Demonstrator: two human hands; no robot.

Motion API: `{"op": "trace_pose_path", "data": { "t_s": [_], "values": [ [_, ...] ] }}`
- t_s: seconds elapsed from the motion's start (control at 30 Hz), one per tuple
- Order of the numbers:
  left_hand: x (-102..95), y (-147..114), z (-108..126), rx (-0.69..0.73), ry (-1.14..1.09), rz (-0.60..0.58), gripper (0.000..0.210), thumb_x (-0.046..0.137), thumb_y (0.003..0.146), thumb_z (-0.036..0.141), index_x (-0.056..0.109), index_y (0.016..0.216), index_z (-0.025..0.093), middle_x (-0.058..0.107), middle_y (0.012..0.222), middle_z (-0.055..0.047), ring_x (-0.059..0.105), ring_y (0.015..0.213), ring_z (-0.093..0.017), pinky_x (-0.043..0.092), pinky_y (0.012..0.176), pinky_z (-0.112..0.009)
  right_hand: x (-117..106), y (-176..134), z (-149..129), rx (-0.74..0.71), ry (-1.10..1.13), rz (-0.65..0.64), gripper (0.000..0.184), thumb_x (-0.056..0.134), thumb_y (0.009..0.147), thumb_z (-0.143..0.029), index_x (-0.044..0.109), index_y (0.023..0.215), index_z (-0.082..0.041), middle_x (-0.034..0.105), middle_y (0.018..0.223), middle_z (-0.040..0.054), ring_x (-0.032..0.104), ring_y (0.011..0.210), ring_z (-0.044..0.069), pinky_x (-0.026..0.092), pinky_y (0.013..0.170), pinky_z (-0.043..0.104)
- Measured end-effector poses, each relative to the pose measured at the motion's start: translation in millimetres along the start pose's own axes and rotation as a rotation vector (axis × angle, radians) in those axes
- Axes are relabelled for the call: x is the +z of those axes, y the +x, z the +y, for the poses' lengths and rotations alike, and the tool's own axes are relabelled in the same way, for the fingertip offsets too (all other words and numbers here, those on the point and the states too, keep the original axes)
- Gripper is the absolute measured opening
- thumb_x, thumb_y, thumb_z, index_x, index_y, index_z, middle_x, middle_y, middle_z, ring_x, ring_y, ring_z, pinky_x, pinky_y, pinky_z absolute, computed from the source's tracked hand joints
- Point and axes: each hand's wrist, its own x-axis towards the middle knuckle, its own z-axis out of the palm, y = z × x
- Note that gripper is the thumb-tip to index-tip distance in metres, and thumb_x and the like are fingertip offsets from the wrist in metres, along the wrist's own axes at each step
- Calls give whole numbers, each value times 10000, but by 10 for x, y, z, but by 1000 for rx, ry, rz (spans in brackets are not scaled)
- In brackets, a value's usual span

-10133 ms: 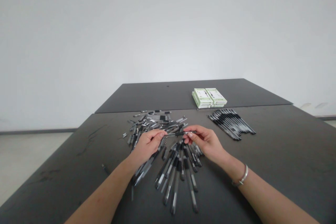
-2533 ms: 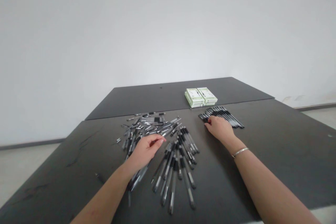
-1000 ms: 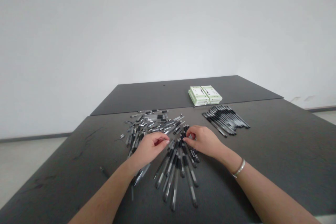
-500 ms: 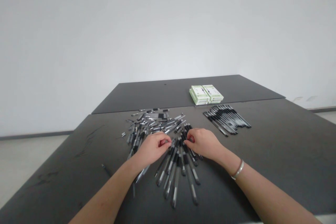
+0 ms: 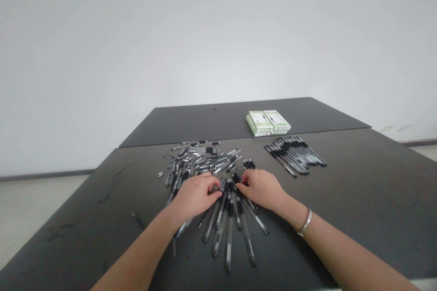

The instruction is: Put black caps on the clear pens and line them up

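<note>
A fan of black-and-clear pens [image 5: 229, 232] lies on the dark table, its far ends bunched between my two hands. My left hand [image 5: 196, 195] is curled at the left side of the bunch, thumb and fingertips at the pen ends. Opposite it, my right hand [image 5: 261, 187] is closed at the right side, with its thumb against the pens and a silver bangle [image 5: 305, 223] on the wrist. Some pens pass under the right hand, and its lower fingers are hidden. A loose heap of pens and pen parts [image 5: 198, 159] spreads behind and beneath my left hand.
A neat row of pens [image 5: 295, 155] lies to the right, beyond my right hand. Behind it stand stacked green-and-white boxes [image 5: 268, 122]. One pen [image 5: 138, 221] lies apart near my left forearm. A seam crosses the dark table [image 5: 358, 182], and a pale wall stands behind.
My right hand has shifted slightly left and toward me. A pen at the right of the fan now points farther out to the right. My left hand has barely moved.
</note>
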Motion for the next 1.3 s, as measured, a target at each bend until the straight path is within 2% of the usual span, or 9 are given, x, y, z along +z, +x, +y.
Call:
{"op": "trace_pose_path", "data": {
  "t_s": [0.1,0.2,0.37,0.53,0.87,1.03,1.13,1.23,1.3],
  "values": [
    [-6,-11,1,-5,46,-26,108,624,783,297,672,863,243,615,781,10,573,683,-154,369,604,-250,-6,16,22,23,45,14,246,539,816,-407,676,767,-208,708,759,51,645,723,194,380,599,256],
    [4,-16,-9,-9,65,-32,112,620,790,291,657,883,240,626,801,3,582,706,-164,375,619,-252,-26,43,53,29,188,63,218,525,807,-347,641,703,-194,662,667,27,597,635,158,357,567,242],
    [27,-13,-30,-9,89,-41,92,579,819,253,650,870,225,641,853,-15,597,747,-171,396,653,-261,-43,90,91,32,655,55,272,472,822,-343,527,609,-184,540,545,-16,488,514,112,361,496,208],
    [52,-10,-38,-31,103,-70,135,556,837,283,671,866,220,648,865,-27,612,762,-177,418,669,-265,-42,100,83,38,1006,18,301,482,822,-407,527,636,-175,533,543,-18,369,409,71,292,393,184],
    [176,17,-54,-39,126,-10,211,454,882,210,660,835,201,658,873,-48,626,799,-190,435,721,-279,-48,105,64,55,1135,19,249,566,781,-386,542,660,-169,541,543,-30,375,399,54,281,379,174],
    [194,26,-60,-35,108,13,233,430,894,190,654,827,193,661,863,-55,628,799,-196,437,730,-289,-82,66,30,28,1252,-53,240,605,773,-389,538,706,-168,566,594,-42,374,391,39,275,374,168],
    [178,50,-78,-58,-4,88,205,450,894,204,649,850,184,671,876,-60,624,831,-205,441,766,-302,-75,45,7,-46,1330,-107,266,653,751,-410,536,752,-170,590,632,-40,461,442,55,353,410,171],
    [145,71,-79,-66,-219,218,201,450,907,241,641,899,176,675,912,-58,613,849,-188,445,782,-289,-22,46,-22,-101,1376,-162,315,688,740,-436,525,753,-166,599,610,-33,540,509,82,431,470,188],
    [131,75,-68,-33,-370,241,232,438,921,281,642,918,172,672,895,-46,608,831,-172,448,768,-273,21,50,-62,-125,1406,-176,333,711,729,-433,515,732,-164,609,617,-27,567,542,87,454,496,190]
  ]
}}
